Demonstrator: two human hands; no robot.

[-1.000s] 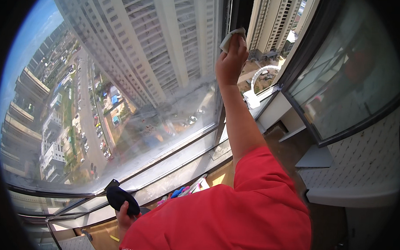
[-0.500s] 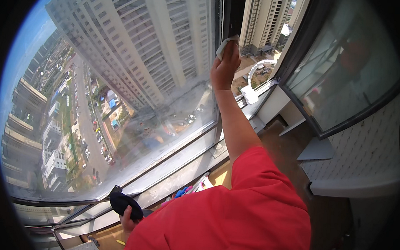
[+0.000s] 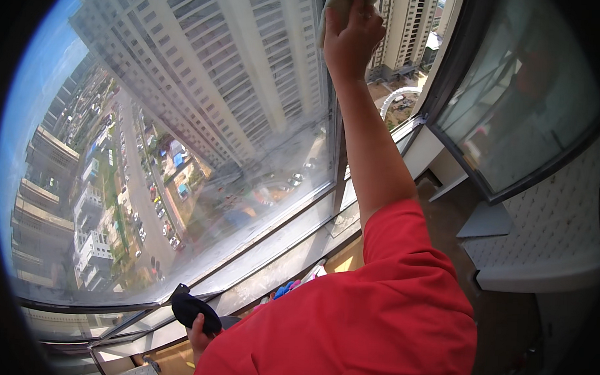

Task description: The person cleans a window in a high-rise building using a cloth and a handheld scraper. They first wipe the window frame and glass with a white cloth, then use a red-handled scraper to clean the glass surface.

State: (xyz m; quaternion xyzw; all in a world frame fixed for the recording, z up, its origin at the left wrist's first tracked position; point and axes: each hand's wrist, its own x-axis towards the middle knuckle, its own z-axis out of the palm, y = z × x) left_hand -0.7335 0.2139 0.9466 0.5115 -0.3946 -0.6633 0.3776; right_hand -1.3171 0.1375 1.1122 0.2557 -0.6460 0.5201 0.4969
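Right hand [image 3: 352, 49] has risen — gripping pale cloth [image 3: 341, 1]; left hand [image 3: 199, 337] clasps round black object [image 3: 192, 310].

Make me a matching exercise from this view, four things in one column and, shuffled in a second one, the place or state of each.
Things:
1. Pale, thin cloth
2. Flat, rounded black object
3. Red short-sleeved shirt
4. Tall beige building

Places or states:
A. Being worn
B. In the left hand
C. Outdoors
D. In the right hand

Pairs: 1-D, 2-B, 3-A, 4-C
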